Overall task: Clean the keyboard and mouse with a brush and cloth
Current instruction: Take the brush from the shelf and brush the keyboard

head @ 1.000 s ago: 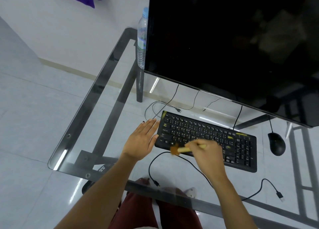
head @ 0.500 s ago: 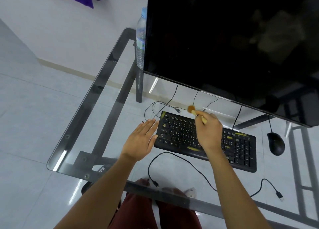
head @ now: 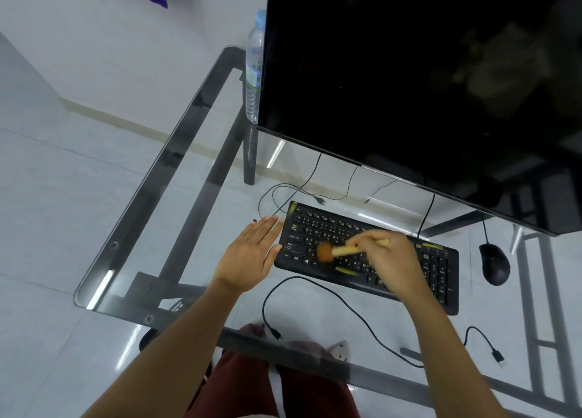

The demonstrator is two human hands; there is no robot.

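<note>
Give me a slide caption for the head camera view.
Right hand sweeps a brush across the black keyboard while the left hand steadies its edge.

The table (head: 176, 178) has a see-through glass top on dark metal bars. On it lie a black keyboard (head: 434, 269), a black mouse (head: 494, 264) to its right, a big dark screen (head: 409, 71), a water bottle (head: 253, 71) (partly hidden behind the screen), and loose black cables (head: 346, 307).
</note>
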